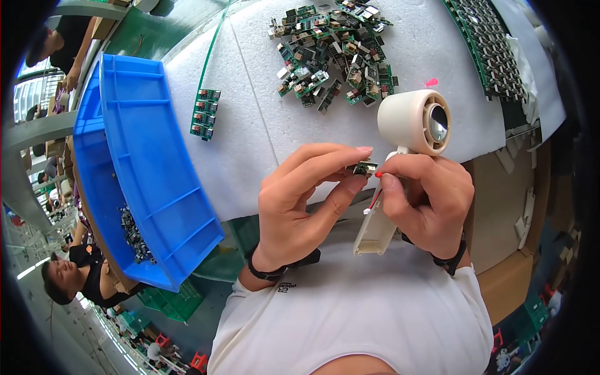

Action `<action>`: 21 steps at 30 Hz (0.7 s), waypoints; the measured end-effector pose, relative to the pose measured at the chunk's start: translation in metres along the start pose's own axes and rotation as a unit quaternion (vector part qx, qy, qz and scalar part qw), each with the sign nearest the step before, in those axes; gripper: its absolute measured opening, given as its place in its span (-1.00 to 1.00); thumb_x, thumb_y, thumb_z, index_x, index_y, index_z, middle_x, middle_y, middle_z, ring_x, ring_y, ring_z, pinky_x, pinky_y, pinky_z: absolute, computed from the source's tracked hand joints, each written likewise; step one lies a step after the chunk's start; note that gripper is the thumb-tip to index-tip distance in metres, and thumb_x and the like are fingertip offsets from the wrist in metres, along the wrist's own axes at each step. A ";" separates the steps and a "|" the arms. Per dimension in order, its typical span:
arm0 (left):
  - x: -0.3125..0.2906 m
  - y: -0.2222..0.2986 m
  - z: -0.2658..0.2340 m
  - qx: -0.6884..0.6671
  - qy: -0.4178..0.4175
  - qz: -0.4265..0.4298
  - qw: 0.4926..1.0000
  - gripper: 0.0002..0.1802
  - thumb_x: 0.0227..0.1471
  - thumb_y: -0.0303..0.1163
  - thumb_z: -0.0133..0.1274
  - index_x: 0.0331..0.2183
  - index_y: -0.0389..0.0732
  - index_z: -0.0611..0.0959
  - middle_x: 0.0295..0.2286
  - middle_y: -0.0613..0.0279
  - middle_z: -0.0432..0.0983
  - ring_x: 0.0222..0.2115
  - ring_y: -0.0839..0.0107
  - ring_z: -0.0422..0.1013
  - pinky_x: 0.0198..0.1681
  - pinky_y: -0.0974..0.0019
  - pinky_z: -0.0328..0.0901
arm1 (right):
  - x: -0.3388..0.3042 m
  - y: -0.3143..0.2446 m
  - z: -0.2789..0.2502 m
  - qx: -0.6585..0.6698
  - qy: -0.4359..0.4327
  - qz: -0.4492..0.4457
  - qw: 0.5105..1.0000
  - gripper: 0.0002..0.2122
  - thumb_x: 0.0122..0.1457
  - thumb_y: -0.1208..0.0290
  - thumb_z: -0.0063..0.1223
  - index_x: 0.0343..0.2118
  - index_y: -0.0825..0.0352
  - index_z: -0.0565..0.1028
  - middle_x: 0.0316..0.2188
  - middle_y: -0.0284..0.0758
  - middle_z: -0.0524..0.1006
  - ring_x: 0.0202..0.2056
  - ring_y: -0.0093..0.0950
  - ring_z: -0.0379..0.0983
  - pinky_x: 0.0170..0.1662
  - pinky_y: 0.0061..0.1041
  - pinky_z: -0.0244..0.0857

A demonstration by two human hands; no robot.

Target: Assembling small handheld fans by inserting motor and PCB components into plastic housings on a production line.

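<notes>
Where the two hands meet, just off the near edge of the worktop (244, 153), a small green circuit board (361, 169) is held between the thumb and fingers of the left hand (306, 203). The right hand (431, 197) has its thumb and forefinger closed on a small red piece (379, 175) just right of the board; whether the two touch cannot be told. Below the pinch, a red wire (375, 199) runs toward the hollow handle (376, 231) of a pale fan (400, 122), whose round head lies beyond the right hand. Whether the other right fingers grip the handle is hidden.

Progress, as judged: the head appears joined to the handle, but the handle gapes open and the board is not yet seated in it; wiring, seating and closing seem to remain. Farther out, a heap of boards (337, 56) lies on the far side, a short board strip (205, 114) left of it, and a blue bin (140, 125) at far left.
</notes>
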State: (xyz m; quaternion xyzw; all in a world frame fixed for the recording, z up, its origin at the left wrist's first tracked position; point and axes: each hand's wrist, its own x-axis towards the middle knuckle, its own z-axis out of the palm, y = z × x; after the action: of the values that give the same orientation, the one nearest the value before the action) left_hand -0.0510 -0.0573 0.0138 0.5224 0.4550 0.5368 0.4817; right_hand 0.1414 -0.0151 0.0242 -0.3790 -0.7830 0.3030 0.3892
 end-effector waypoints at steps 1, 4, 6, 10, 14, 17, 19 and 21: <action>-0.001 0.000 -0.001 0.001 0.001 -0.001 1.000 -0.55 0.01 -0.79 0.17 -0.03 -0.27 0.69 -0.13 0.10 0.56 -0.19 0.42 0.54 -0.12 0.38 0.47 | 0.000 0.000 0.000 -0.002 0.002 0.002 1.000 -0.89 0.09 0.64 0.15 -0.31 0.35 0.54 -0.61 -0.41 0.54 -0.70 -0.61 0.38 -0.59 -0.59 0.23; -0.003 0.000 -0.006 0.051 -0.044 0.017 0.998 -0.61 0.07 -0.82 0.10 -0.03 -0.44 0.64 -0.13 -0.04 0.54 -0.13 0.34 0.52 -0.07 0.31 0.49 | 0.000 -0.002 0.002 -0.004 0.005 -0.006 1.000 -0.89 0.08 0.64 0.16 -0.32 0.35 0.54 -0.61 -0.41 0.54 -0.70 -0.61 0.37 -0.59 -0.59 0.22; -0.004 0.001 -0.007 0.060 -0.043 0.018 0.997 -0.62 0.07 -0.82 0.10 -0.04 -0.43 0.65 -0.13 -0.04 0.54 -0.13 0.34 0.52 -0.07 0.31 0.49 | 0.000 -0.004 0.002 -0.005 0.007 -0.010 1.000 -0.90 0.07 0.64 0.17 -0.33 0.35 0.54 -0.62 -0.41 0.53 -0.70 -0.61 0.36 -0.59 -0.59 0.22; -0.004 0.000 -0.010 0.067 -0.043 0.019 0.997 -0.61 0.04 -0.83 0.12 -0.07 -0.39 0.69 -0.15 -0.05 0.56 -0.12 0.31 0.53 -0.08 0.30 0.50 | 0.001 -0.004 0.001 -0.011 -0.006 -0.016 1.000 -0.89 0.06 0.65 0.18 -0.35 0.35 0.56 -0.62 -0.41 0.53 -0.70 -0.63 0.35 -0.60 -0.59 0.20; -0.002 -0.004 -0.017 0.029 -0.061 0.008 0.998 -0.58 0.02 -0.86 0.12 -0.07 -0.37 0.70 -0.15 -0.05 0.57 -0.14 0.28 0.54 -0.08 0.31 0.50 | 0.002 -0.001 -0.004 -0.006 -0.041 -0.005 0.999 -0.87 0.03 0.64 0.26 -0.33 0.34 0.59 -0.62 -0.39 0.52 -0.69 -0.59 0.36 -0.59 -0.57 0.20; 0.002 -0.006 -0.019 -0.013 -0.084 -0.010 0.996 -0.57 0.00 -0.87 0.12 -0.07 -0.36 0.70 -0.16 -0.06 0.57 -0.16 0.27 0.56 -0.09 0.32 0.51 | 0.002 0.011 -0.006 0.014 -0.058 -0.036 0.998 -0.85 0.02 0.61 0.31 -0.32 0.34 0.61 -0.60 -0.36 0.55 -0.65 -0.50 0.44 -0.54 -0.54 0.26; 0.004 -0.007 -0.019 -0.034 -0.095 -0.035 0.994 -0.52 -0.03 -0.84 0.16 -0.05 -0.25 0.72 -0.22 0.05 0.60 -0.21 0.34 0.57 -0.12 0.36 0.50 | 0.002 0.016 -0.008 0.019 -0.062 -0.039 0.997 -0.85 0.03 0.56 0.33 -0.31 0.32 0.62 -0.57 -0.35 0.58 -0.60 -0.46 0.49 -0.51 -0.51 0.31; 0.007 -0.008 -0.019 -0.046 -0.101 -0.048 0.993 -0.49 -0.04 -0.83 0.17 -0.05 -0.20 0.73 -0.25 0.11 0.61 -0.24 0.38 0.57 -0.14 0.38 0.50 | 0.002 0.020 -0.009 0.029 -0.071 -0.046 0.996 -0.84 0.05 0.46 0.36 -0.29 0.28 0.64 -0.50 -0.33 0.64 -0.50 -0.39 0.60 -0.44 -0.46 0.42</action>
State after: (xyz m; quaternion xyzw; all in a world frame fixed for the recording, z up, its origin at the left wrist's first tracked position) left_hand -0.0692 -0.0488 0.0062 0.5288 0.4032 0.4780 0.5738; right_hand 0.1556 -0.0007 0.0143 -0.3086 -0.8162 0.3330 0.3573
